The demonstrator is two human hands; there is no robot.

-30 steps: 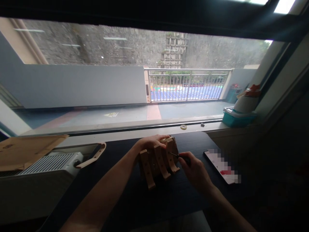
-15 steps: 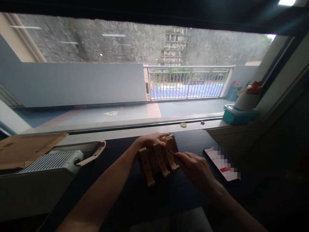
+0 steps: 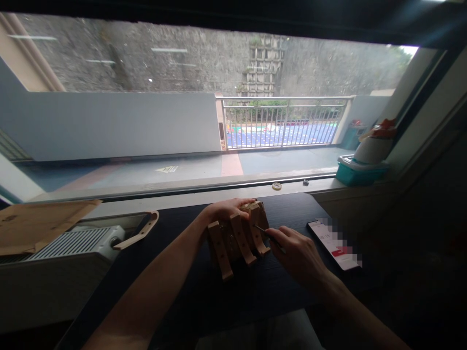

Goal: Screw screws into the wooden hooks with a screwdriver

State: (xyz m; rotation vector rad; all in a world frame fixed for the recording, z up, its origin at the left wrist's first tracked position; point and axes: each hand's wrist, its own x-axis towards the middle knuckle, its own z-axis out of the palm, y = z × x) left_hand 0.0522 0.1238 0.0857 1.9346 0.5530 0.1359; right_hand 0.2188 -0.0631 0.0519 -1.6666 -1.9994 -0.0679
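Note:
A brown block (image 3: 228, 239) with a shiny surface leans on the dark table, three curved wooden hooks lying across its face. My left hand (image 3: 226, 209) grips the block's far top edge, fingers closed over it and partly hidden. Between the fingers of my right hand (image 3: 296, 249) is a slim screwdriver (image 3: 261, 229), its handle mostly covered. The screwdriver's tip touches the upper part of the right hook (image 3: 255, 218), at or beside a hole. The middle hook (image 3: 242, 239) and left hook (image 3: 221, 250) show dark holes too.
A phone (image 3: 333, 245) lies on the table (image 3: 292, 209) right of my hand. Another curved wooden piece (image 3: 140, 233) rests at the left edge, near a radiator (image 3: 80, 243) and brown envelope (image 3: 47, 223). A tape roll (image 3: 277, 186) and teal box (image 3: 359, 172) occupy the sill.
My right hand has rolled over around the screwdriver, hiding the handle that showed earlier; the tip stays at the right hook. My left hand keeps its hold. The view has tilted slightly downward.

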